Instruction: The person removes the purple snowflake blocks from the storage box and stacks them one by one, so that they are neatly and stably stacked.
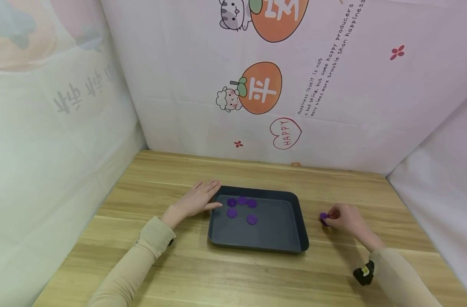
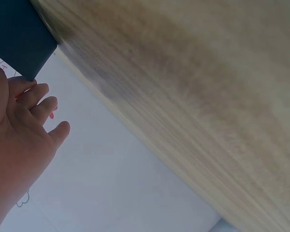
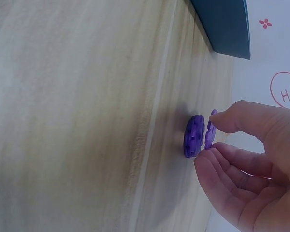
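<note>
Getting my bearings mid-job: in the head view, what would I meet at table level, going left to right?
Left sleeve, left hand, dark tray holding purple pieces, loose purple pieces outside it, right hand, right sleeve.

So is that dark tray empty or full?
Neither: partly filled. In the head view, five purple discs lie in the tray, and much of its floor is bare.

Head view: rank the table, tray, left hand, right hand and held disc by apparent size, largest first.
1. Table
2. Tray
3. Left hand and right hand: these look much alike, so I won't rank one above the other
4. Held disc, partly hidden by the fingers
</note>
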Motion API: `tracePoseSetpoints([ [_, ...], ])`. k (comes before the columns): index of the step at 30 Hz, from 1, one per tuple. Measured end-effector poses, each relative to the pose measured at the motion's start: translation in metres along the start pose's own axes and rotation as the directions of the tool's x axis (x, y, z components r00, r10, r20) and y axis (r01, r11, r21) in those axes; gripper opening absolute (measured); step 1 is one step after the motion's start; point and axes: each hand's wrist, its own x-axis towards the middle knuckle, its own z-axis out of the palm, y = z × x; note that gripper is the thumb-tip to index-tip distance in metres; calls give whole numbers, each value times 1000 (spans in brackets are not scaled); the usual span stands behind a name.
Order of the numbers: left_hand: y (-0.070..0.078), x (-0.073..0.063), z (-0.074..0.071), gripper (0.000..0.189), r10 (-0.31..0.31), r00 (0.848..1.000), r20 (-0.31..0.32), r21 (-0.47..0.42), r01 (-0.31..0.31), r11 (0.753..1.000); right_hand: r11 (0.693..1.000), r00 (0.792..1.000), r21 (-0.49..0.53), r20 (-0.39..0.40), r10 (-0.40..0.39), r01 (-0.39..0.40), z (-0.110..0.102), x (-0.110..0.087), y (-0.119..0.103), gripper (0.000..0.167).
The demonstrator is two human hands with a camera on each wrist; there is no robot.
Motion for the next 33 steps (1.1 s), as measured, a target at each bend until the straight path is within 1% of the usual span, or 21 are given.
tracePoseSetpoints([
  [13, -3, 1, 3, 76, 0, 1000, -2, 17, 0, 1000, 1000, 1000, 0, 4, 1, -1, 2, -4, 3, 24],
  [33, 0, 0, -1, 75, -6, 1000, 3, 12, 6, 1000, 1000, 1000, -8, -5, -14, 14, 4, -4, 7, 22],
])
